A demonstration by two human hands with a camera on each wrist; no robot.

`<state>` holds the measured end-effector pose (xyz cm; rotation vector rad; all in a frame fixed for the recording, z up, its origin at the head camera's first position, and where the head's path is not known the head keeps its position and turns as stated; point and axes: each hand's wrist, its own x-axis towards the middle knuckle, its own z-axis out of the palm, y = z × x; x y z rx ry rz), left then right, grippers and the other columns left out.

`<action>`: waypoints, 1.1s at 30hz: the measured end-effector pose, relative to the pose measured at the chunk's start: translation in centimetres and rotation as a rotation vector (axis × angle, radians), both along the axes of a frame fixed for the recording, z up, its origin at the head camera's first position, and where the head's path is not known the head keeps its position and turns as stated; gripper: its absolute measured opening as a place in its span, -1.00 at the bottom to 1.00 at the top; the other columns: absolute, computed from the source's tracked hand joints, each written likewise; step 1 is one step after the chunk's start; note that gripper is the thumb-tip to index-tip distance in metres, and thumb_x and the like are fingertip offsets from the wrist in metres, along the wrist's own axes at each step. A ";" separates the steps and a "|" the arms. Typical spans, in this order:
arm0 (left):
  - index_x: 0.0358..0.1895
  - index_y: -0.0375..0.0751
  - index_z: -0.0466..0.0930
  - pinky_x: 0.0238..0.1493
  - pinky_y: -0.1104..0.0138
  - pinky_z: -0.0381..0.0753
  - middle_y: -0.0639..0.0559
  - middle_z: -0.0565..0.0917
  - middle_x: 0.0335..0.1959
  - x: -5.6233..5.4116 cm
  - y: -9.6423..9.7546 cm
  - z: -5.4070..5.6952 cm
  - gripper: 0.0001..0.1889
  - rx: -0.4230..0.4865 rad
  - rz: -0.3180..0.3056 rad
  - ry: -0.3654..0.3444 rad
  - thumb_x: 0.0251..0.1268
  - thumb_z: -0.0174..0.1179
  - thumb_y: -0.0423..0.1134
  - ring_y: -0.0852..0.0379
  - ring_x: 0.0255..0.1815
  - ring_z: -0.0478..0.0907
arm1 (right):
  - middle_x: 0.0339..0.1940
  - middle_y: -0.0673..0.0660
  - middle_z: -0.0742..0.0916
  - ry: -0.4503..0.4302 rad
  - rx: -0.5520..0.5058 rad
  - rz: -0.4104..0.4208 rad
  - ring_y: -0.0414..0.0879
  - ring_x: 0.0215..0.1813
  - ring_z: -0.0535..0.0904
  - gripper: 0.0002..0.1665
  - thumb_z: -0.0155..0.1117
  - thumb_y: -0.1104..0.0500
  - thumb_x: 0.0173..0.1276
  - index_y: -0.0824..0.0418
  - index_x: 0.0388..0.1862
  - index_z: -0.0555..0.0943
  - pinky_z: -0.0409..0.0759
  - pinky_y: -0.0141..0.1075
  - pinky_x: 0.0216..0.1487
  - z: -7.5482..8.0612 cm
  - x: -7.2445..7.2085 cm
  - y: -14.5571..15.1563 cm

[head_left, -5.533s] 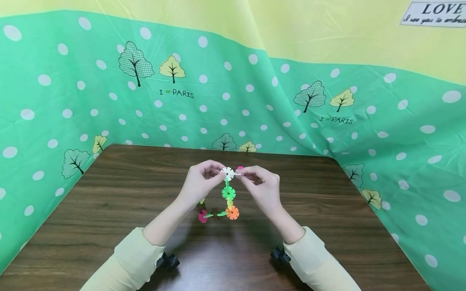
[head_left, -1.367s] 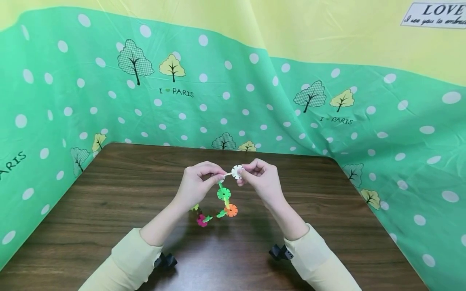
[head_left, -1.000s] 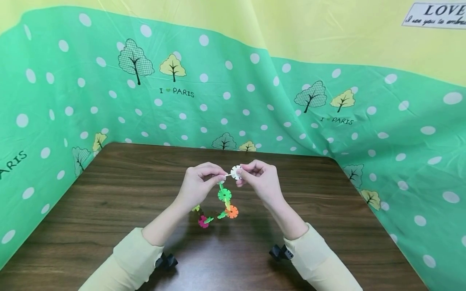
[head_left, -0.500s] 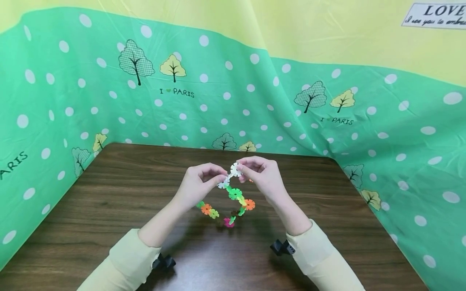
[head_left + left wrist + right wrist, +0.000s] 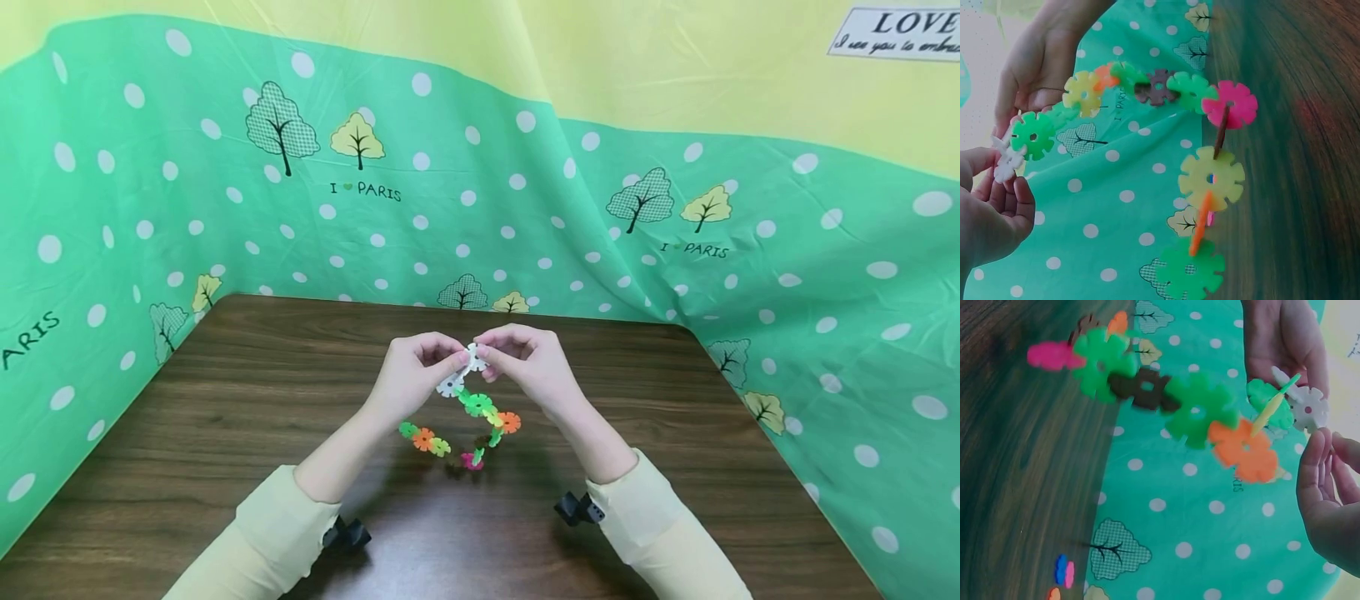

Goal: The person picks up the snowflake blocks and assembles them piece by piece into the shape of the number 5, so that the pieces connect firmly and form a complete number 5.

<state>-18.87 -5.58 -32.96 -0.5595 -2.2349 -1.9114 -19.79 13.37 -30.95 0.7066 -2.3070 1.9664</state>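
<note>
A chain of notched, flower-shaped plastic discs hangs from both hands above the table. My left hand (image 5: 412, 371) and my right hand (image 5: 528, 354) meet at its top, thumbs and fingers pinching a white disc (image 5: 475, 358) from either side. Joined just below is a second white disc (image 5: 450, 385). From there the chain curves down through a green disc (image 5: 478, 405), an orange disc (image 5: 509, 422) and a pink disc (image 5: 472, 460). It rises again to a green end disc (image 5: 407, 430) near the left wrist. In the right wrist view, the fingertips touch the white disc's edge.
Dark wooden table (image 5: 300, 433) lies under the hands. Polka-dot cloth (image 5: 465, 217) stands along its back and sides. In the right wrist view, small blue (image 5: 1061, 570), pink (image 5: 1070, 574) and orange (image 5: 1054, 594) pieces show against the wood.
The right hand has come left and slightly down, bringing the pinched white disc up to the left fingertips. The chain has swung rightward, and its green, orange and yellow end now shows beside the left wrist.
</note>
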 end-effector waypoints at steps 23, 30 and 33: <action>-0.28 -0.39 0.62 -0.41 0.48 0.46 -0.31 0.63 -0.41 1.6 -0.7 1.6 -0.87 0.063 0.059 -0.023 0.23 0.24 -0.35 0.18 -0.48 0.47 | -0.20 0.13 0.75 0.067 0.417 -0.133 -0.09 -0.28 0.60 -0.74 0.31 0.08 0.28 0.15 -0.10 0.68 0.56 -0.36 -0.34 -4.0 -7.3 6.8; -0.28 -0.43 0.61 -0.40 0.49 0.47 -0.31 0.64 -0.41 1.5 -0.8 1.4 -0.87 0.074 0.058 -0.049 0.24 0.22 -0.36 0.19 -0.46 0.48 | -0.24 0.07 0.74 0.090 0.571 -0.123 -0.10 -0.23 0.61 -0.73 0.33 0.12 0.26 0.18 -0.08 0.67 0.59 -0.28 -0.23 -7.3 -10.0 8.6; -0.29 -0.43 0.61 -0.41 0.48 0.47 -0.14 0.63 -0.47 1.5 -0.9 1.4 -0.87 0.070 0.058 -0.046 0.24 0.22 -0.37 0.18 -0.47 0.48 | -0.23 0.08 0.74 0.109 0.638 -0.126 -0.08 -0.18 0.62 -0.73 0.35 0.16 0.24 0.22 -0.09 0.68 0.59 -0.19 -0.14 -9.0 -11.3 9.3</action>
